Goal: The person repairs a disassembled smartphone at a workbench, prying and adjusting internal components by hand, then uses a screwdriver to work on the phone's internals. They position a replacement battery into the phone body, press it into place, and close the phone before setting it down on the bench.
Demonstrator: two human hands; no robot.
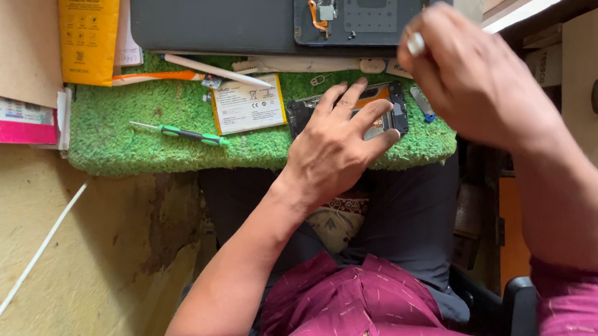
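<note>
One opened phone (352,112) is pinned flat under the spread left hand (337,146), long axis lying left-right. A small white piece (415,43) is pinched in the raised right hand (469,75), up-right of the phone.

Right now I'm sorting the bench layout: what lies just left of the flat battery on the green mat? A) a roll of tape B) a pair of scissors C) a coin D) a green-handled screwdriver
D: the green-handled screwdriver lies on the green mat, just left of the battery.
</note>
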